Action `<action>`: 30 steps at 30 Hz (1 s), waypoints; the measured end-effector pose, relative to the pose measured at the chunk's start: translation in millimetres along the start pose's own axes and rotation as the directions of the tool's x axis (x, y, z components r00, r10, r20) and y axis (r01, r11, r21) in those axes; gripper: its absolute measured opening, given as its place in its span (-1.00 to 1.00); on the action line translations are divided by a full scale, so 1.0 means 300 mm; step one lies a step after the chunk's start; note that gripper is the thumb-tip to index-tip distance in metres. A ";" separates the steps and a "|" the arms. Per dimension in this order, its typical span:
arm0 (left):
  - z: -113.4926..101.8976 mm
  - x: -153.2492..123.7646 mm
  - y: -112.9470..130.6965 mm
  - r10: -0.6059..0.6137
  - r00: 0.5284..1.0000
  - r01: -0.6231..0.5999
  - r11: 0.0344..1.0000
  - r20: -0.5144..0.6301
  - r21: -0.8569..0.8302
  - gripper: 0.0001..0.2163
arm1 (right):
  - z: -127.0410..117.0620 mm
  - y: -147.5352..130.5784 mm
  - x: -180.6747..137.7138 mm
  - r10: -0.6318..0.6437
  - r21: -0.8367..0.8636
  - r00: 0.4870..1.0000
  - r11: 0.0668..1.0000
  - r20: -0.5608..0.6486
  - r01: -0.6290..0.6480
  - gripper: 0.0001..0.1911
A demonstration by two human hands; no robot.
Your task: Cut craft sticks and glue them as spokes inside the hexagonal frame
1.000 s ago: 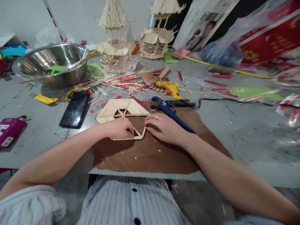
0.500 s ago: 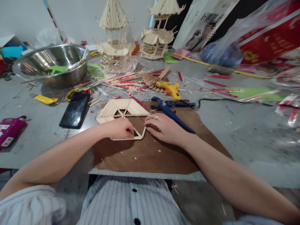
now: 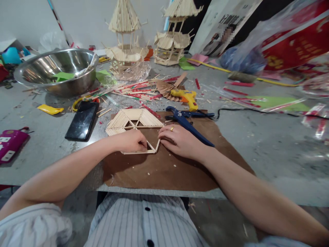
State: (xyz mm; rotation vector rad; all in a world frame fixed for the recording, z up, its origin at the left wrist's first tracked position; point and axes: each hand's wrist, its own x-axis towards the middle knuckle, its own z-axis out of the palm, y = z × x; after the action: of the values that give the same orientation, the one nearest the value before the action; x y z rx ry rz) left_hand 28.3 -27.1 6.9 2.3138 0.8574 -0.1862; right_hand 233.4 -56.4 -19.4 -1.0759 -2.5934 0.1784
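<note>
Here we are at the front of the tabletop (image 3: 269,144), and the six-sided stick frame (image 3: 147,120) lies flat on a brown sheet (image 3: 154,176), right in front of the person, between both hands. The left hand (image 3: 132,140) comes in over the near side, fingers curled inward and down, probably to steady the frame or pinch a stick; the fingertips are hidden, so I can't tell whether they grip anything. Across from it, the right hand (image 3: 177,140) lies low, fingers bent and close together, tips touching the frame's right edge; that looks like a brace against sliding, though with the thumb out of sight I can't call it a grip. Rows of sticks cover the far and left sections, while brown shows through between the spokes nearer the right hand. The sheet presumably guards the surface from glue. Just beyond the right hand lies the blue cutter (image 3: 183,124), with the yellow glue gun (image 3: 190,99) behind it, likely parked there for easy reach. The phone (image 3: 82,120) sits off to the left, well clear of the work.
</note>
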 end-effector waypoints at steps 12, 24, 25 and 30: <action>-0.016 -0.008 0.013 -0.015 1.000 0.014 1.000 -0.024 -0.006 -0.82 | 0.002 0.003 -0.002 -0.014 0.001 1.000 1.000 -0.016 0.014 -0.83; -0.055 0.005 -0.081 -0.147 0.639 0.069 0.989 -0.755 -0.135 -0.78 | 0.008 0.000 -0.007 0.001 -0.034 0.991 0.999 -0.131 -0.006 -0.82; -0.056 0.009 -0.094 -0.149 0.616 0.083 0.989 -0.773 -0.125 -0.79 | 0.011 0.003 -0.008 0.006 -0.040 0.989 0.999 -0.150 -0.012 -0.82; -0.058 0.023 -0.147 -0.156 0.606 0.158 0.985 -0.780 -0.075 -0.80 | 0.012 0.014 -0.002 0.027 -0.076 0.983 0.996 -0.180 -0.041 -0.83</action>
State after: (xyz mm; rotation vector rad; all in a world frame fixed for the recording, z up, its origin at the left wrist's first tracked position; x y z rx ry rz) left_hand 4.4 12.7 -5.3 2.2897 1.4795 0.8408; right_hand 235.4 -53.7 -24.0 -1.1097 -2.4411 -0.0129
